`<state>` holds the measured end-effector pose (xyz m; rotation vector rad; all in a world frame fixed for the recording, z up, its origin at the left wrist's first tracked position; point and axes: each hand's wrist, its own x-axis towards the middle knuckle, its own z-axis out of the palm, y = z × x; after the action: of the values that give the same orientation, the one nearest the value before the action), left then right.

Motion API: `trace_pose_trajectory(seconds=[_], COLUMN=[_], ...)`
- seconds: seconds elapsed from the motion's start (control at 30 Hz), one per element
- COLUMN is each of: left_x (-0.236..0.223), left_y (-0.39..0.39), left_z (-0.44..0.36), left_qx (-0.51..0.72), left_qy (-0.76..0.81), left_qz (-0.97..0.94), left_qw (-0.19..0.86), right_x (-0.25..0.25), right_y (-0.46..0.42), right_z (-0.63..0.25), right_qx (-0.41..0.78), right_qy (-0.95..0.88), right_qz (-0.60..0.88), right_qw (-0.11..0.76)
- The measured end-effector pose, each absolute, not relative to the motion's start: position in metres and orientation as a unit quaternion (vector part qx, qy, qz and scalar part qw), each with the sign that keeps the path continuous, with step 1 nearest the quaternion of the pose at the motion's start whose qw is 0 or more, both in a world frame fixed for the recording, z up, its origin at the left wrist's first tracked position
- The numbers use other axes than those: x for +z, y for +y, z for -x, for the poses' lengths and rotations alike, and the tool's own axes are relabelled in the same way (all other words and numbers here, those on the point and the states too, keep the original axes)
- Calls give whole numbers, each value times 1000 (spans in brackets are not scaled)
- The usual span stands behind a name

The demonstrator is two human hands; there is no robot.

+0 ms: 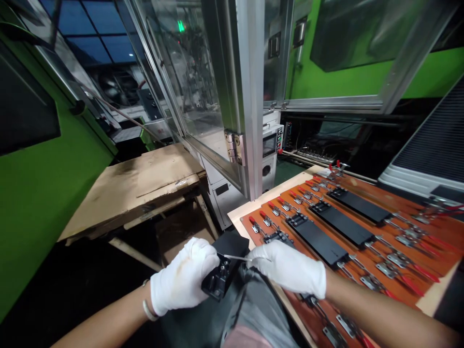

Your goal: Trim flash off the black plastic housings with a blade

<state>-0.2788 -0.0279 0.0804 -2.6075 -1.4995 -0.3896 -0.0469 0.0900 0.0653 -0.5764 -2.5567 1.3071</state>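
Note:
My left hand (183,275), in a white glove, grips a black moulded part (221,275) with metal inserts or screws on its face. My right hand (288,268), also gloved in white, pinches a thin metal pick (237,258). The pick's tip reaches across to the upper edge of the black part and seems to touch it. The hands are close together, and the left fingers hide part of the piece.
To the right lies an orange-brown fixture board (362,237) holding several black plates (342,224) and red-handled toggle clamps (395,270). A worn wooden table (132,188) stands left. Ahead is a hinged glass door (235,147) on a green machine.

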Motion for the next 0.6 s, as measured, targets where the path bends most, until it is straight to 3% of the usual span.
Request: trace_pose_trajectory(seconds=[0.17,0.33,0.47,0.6], left_x=[80,79,79,81], left_y=[-27,-27,-27,-28], left_z=[280,281,283,283], left_qx=[-125,-132,-134,-124], left_qy=[-481,-478,-485,-500], left_qz=[865,865,861,854], left_qw=[66,70,71,71], right_x=[68,62,58,58], right_y=[83,84,86,83], right_z=[46,46,46,51], right_qx=[469,497,563,574], right_qy=[-860,-837,-797,-778], right_qz=[195,210,216,234], right_qw=[55,93,23,104])
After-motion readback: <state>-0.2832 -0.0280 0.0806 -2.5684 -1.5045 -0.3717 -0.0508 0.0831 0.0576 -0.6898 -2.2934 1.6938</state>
